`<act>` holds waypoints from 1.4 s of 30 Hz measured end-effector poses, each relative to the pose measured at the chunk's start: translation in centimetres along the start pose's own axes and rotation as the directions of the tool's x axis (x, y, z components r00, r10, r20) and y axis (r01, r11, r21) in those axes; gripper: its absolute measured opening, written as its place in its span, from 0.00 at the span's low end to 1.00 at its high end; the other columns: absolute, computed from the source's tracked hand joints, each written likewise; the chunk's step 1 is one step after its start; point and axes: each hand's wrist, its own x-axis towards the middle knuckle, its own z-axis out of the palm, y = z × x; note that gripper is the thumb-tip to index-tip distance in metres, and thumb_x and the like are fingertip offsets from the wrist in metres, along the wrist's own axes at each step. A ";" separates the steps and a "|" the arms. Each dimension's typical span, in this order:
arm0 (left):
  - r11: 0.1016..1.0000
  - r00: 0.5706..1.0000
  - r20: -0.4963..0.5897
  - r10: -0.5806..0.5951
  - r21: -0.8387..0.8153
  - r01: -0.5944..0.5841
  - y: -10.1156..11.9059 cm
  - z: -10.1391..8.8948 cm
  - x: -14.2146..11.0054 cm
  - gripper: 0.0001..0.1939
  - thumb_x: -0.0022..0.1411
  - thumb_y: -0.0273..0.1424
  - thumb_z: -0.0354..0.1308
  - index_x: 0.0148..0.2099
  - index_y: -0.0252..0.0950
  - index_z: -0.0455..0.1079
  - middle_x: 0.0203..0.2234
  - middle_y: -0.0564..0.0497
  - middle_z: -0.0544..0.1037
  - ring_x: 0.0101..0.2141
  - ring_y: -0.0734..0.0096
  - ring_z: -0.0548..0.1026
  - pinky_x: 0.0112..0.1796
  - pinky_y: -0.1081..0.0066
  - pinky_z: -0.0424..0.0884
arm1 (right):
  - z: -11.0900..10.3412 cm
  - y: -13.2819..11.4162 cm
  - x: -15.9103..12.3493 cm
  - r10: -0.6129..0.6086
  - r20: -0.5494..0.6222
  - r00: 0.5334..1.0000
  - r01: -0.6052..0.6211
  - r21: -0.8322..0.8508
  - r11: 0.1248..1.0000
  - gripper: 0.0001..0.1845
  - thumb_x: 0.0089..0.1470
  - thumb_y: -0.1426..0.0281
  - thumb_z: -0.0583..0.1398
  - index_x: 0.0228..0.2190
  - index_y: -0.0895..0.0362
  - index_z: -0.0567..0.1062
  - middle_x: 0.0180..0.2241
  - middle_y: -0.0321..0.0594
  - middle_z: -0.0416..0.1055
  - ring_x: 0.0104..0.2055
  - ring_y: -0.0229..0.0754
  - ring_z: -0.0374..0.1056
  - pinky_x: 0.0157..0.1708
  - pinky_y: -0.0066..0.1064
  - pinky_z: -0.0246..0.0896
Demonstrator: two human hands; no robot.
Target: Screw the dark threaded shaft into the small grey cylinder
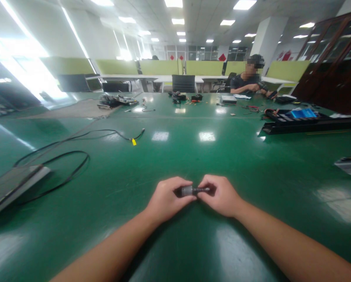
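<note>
A small grey cylinder with a thin dark shaft [188,190] lies crosswise between my hands, low over the green table [175,156]. Its thicker grey body sits in the curve of my left hand [169,196], whose thumb and fingers close around it from both sides. On the other side, my right hand [222,196] pinches at the shaft with curled fingers. The shaft points right, and its end shows as a pale tip by my right palm. My fingers partly cover the piece, so its exact kind cannot be made out.
To the left are a flat grey device [13,182] and a black cable [87,154] with a yellow tag [134,141]. A long black rail [310,126] lies at right. Tools and parts [178,97] lie along the far edge, where another person [245,83] sits.
</note>
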 end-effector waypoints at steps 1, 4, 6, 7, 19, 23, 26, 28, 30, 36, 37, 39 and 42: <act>1.000 1.000 0.000 0.001 -0.003 -0.001 0.0 0.0 0.0 0.15 0.52 0.36 0.71 0.42 0.40 0.77 0.34 0.53 0.81 0.34 0.71 0.78 0.36 0.73 0.70 | 0.0 0.0 0.0 0.001 -0.001 1.000 -0.001 0.000 1.000 0.04 0.47 0.76 0.64 0.29 0.57 0.77 0.26 0.35 0.74 0.27 0.38 0.67 0.28 0.27 0.58; 1.000 1.000 -0.001 -0.003 -0.009 0.003 0.0 0.0 0.0 0.15 0.51 0.35 0.71 0.42 0.40 0.77 0.34 0.53 0.81 0.34 0.70 0.78 0.37 0.73 0.71 | 0.0 0.0 0.1 0.004 0.002 1.000 -0.004 0.004 1.000 0.04 0.47 0.76 0.64 0.28 0.57 0.77 0.26 0.35 0.74 0.27 0.38 0.67 0.28 0.26 0.58; 1.000 1.000 -0.002 -0.003 -0.010 0.003 0.0 0.0 0.0 0.15 0.51 0.35 0.71 0.42 0.40 0.77 0.34 0.53 0.81 0.34 0.71 0.78 0.37 0.73 0.71 | 0.0 0.0 0.1 0.006 0.006 1.000 -0.006 0.007 1.000 0.04 0.47 0.76 0.64 0.29 0.57 0.77 0.25 0.35 0.74 0.27 0.38 0.67 0.28 0.26 0.58; 1.000 1.000 -0.003 -0.002 -0.010 0.002 0.0 0.0 0.0 0.15 0.51 0.35 0.71 0.42 0.40 0.77 0.34 0.53 0.81 0.34 0.71 0.78 0.37 0.73 0.71 | 0.0 0.0 0.1 0.006 0.005 1.000 -0.006 0.008 1.000 0.04 0.47 0.76 0.64 0.29 0.57 0.77 0.25 0.35 0.74 0.27 0.38 0.67 0.28 0.26 0.58; 1.000 1.000 -0.015 -0.008 0.005 0.008 0.0 0.0 0.0 0.15 0.52 0.36 0.71 0.42 0.40 0.77 0.35 0.53 0.81 0.34 0.70 0.78 0.37 0.72 0.71 | 0.0 0.1 0.0 0.032 -0.007 0.999 -0.032 0.012 0.999 0.04 0.48 0.75 0.64 0.29 0.57 0.78 0.26 0.36 0.75 0.27 0.39 0.68 0.28 0.27 0.59; 1.000 1.000 -0.022 -0.006 0.004 0.006 0.1 0.0 0.1 0.14 0.52 0.35 0.71 0.42 0.40 0.77 0.34 0.53 0.81 0.34 0.70 0.78 0.37 0.72 0.71 | -0.1 0.0 0.0 0.042 -0.005 0.999 -0.042 0.010 0.999 0.04 0.48 0.75 0.65 0.30 0.57 0.78 0.26 0.36 0.75 0.28 0.39 0.69 0.29 0.27 0.60; 1.000 1.000 -0.025 -0.003 -0.001 0.003 0.2 0.0 0.1 0.14 0.53 0.36 0.70 0.42 0.39 0.77 0.34 0.52 0.81 0.34 0.69 0.78 0.37 0.72 0.71 | -0.1 -0.1 0.1 0.056 -0.011 0.998 -0.056 -0.008 0.998 0.04 0.47 0.73 0.66 0.29 0.57 0.78 0.27 0.37 0.76 0.28 0.39 0.70 0.29 0.27 0.60; 1.000 1.000 -0.027 0.002 -0.001 -0.002 0.2 0.0 0.1 0.14 0.53 0.37 0.70 0.41 0.39 0.77 0.34 0.51 0.81 0.33 0.69 0.78 0.37 0.71 0.72 | -0.1 -0.1 0.1 0.058 -0.016 0.998 -0.059 -0.020 0.998 0.03 0.47 0.73 0.67 0.29 0.57 0.78 0.26 0.37 0.76 0.28 0.39 0.69 0.29 0.27 0.60; 1.000 1.000 -0.026 0.003 0.006 -0.003 0.2 0.0 0.1 0.13 0.53 0.37 0.69 0.41 0.38 0.77 0.34 0.50 0.81 0.33 0.68 0.78 0.37 0.70 0.72 | -0.1 -0.2 0.1 0.056 -0.018 0.998 -0.056 -0.027 0.998 0.03 0.47 0.72 0.66 0.29 0.57 0.78 0.26 0.37 0.76 0.28 0.39 0.69 0.29 0.27 0.60; 1.000 1.000 -0.023 -0.009 0.012 0.009 0.1 0.0 0.1 0.14 0.53 0.36 0.70 0.42 0.39 0.77 0.35 0.50 0.81 0.35 0.67 0.79 0.37 0.70 0.72 | -0.1 -0.2 0.1 0.050 -0.024 0.998 -0.051 -0.045 0.998 0.02 0.48 0.72 0.66 0.28 0.57 0.78 0.26 0.37 0.75 0.28 0.40 0.69 0.28 0.27 0.59; 1.000 1.000 -0.022 -0.008 0.015 0.008 0.1 0.0 0.1 0.14 0.53 0.36 0.70 0.42 0.39 0.77 0.35 0.50 0.81 0.35 0.66 0.79 0.37 0.70 0.73 | -0.2 -0.2 0.1 0.049 -0.025 0.998 -0.050 -0.047 0.998 0.02 0.48 0.72 0.66 0.28 0.57 0.78 0.26 0.37 0.75 0.28 0.40 0.69 0.27 0.27 0.59; 1.000 1.000 -0.022 -0.006 0.020 0.006 0.1 -0.1 0.1 0.14 0.53 0.35 0.70 0.42 0.39 0.77 0.35 0.50 0.81 0.35 0.66 0.79 0.38 0.70 0.73 | -0.2 -0.2 0.1 0.047 -0.027 0.999 -0.048 -0.048 0.998 0.02 0.48 0.72 0.66 0.28 0.57 0.78 0.26 0.37 0.75 0.28 0.40 0.69 0.27 0.27 0.59; 1.000 1.000 -0.020 -0.015 0.022 0.015 0.2 -0.1 0.1 0.14 0.52 0.35 0.70 0.42 0.39 0.77 0.35 0.51 0.81 0.35 0.67 0.79 0.38 0.70 0.73 | -0.2 -0.3 0.1 0.057 -0.028 0.998 -0.059 -0.047 0.997 0.02 0.48 0.72 0.66 0.28 0.57 0.77 0.26 0.37 0.75 0.28 0.40 0.69 0.28 0.27 0.59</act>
